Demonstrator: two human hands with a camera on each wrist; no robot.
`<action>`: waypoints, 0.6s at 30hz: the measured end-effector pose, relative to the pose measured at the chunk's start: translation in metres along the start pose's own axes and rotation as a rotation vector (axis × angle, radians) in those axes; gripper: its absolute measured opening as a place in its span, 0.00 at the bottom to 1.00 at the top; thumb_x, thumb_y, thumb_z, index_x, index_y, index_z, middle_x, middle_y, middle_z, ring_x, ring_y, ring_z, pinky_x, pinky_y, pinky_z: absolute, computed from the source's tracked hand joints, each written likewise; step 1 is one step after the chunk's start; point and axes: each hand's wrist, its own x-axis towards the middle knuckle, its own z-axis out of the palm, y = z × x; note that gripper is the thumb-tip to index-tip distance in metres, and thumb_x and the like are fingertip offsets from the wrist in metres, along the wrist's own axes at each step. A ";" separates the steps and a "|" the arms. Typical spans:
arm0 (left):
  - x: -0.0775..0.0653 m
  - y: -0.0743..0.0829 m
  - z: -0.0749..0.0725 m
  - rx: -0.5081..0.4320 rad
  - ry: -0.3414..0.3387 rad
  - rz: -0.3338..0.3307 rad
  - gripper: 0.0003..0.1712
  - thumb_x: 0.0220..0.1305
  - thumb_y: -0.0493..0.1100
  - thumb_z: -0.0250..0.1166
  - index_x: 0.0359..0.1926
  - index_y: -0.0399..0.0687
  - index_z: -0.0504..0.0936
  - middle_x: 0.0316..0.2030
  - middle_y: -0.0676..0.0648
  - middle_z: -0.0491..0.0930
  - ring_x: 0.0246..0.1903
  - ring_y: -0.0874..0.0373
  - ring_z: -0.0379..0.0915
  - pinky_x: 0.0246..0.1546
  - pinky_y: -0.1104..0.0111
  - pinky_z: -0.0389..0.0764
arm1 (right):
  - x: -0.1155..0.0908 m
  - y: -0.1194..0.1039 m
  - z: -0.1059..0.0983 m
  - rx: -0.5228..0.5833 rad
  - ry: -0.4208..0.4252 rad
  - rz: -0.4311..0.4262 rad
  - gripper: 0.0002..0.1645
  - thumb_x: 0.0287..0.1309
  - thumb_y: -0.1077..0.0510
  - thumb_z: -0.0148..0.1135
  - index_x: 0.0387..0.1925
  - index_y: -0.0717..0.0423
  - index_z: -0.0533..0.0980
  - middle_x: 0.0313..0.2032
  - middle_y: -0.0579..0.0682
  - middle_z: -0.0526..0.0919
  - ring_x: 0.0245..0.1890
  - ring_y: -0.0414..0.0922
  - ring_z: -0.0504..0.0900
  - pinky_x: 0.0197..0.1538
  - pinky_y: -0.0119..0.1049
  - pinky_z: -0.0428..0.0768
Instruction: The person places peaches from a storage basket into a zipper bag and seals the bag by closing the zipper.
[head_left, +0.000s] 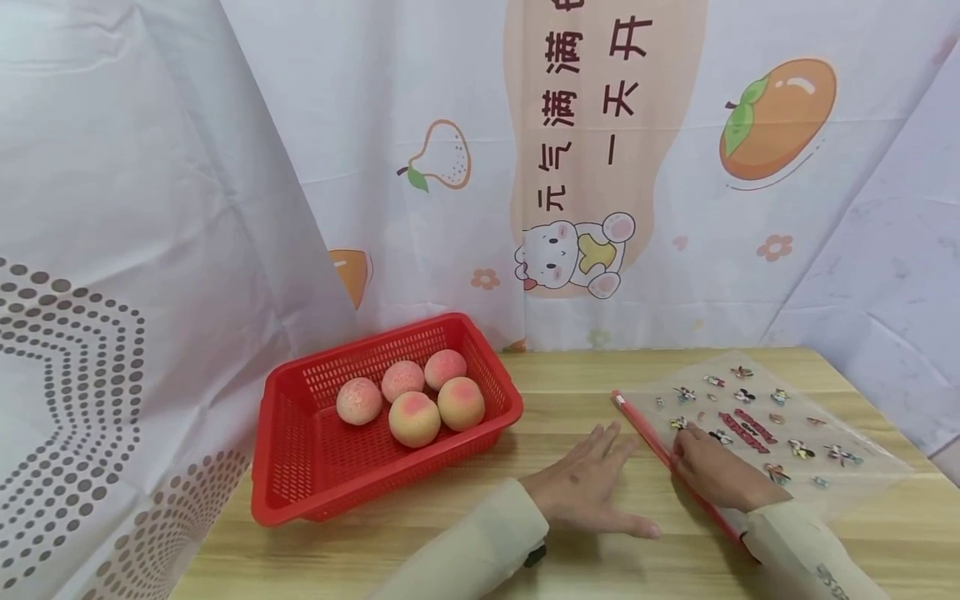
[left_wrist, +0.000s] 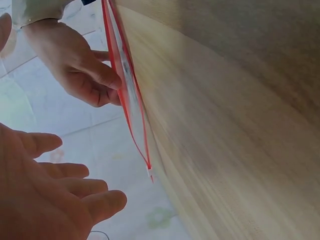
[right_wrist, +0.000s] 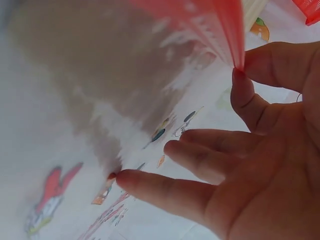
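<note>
Right hand (head_left: 717,472) has the zip bag (head_left: 795,425) pinched by its red edge (head_left: 643,427), over on the table's (head_left: 558,387) right side. That edge runs far-left to near-right; left hand (head_left: 583,487) is just left, fingers splayed, holding nothing.

Cream sleeves (head_left: 480,537), right one lettered

The right hand (head_left: 716,472) is being filmed downward from above, sidelong by the left-wrist camera, closest by its own.
</note>
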 end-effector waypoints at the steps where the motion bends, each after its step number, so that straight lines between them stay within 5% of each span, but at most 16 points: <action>1: 0.000 0.000 0.000 -0.007 0.006 -0.002 0.58 0.58 0.78 0.58 0.79 0.58 0.48 0.79 0.50 0.41 0.77 0.52 0.36 0.73 0.60 0.52 | 0.000 0.000 -0.001 0.003 0.000 0.010 0.02 0.66 0.64 0.55 0.35 0.59 0.72 0.31 0.47 0.71 0.29 0.41 0.70 0.35 0.41 0.75; 12: 0.002 0.002 -0.003 -0.097 0.031 -0.019 0.55 0.58 0.76 0.60 0.79 0.63 0.49 0.78 0.51 0.44 0.77 0.55 0.39 0.69 0.55 0.62 | -0.004 -0.004 -0.009 0.031 0.030 0.054 0.05 0.66 0.60 0.59 0.36 0.59 0.74 0.26 0.44 0.74 0.24 0.40 0.69 0.28 0.37 0.71; 18: 0.007 0.002 -0.002 -0.180 0.065 -0.049 0.54 0.58 0.74 0.61 0.79 0.64 0.50 0.77 0.51 0.46 0.76 0.56 0.42 0.66 0.52 0.67 | -0.007 -0.007 -0.015 0.074 0.034 0.080 0.04 0.65 0.60 0.59 0.39 0.57 0.76 0.34 0.48 0.82 0.32 0.42 0.77 0.34 0.43 0.77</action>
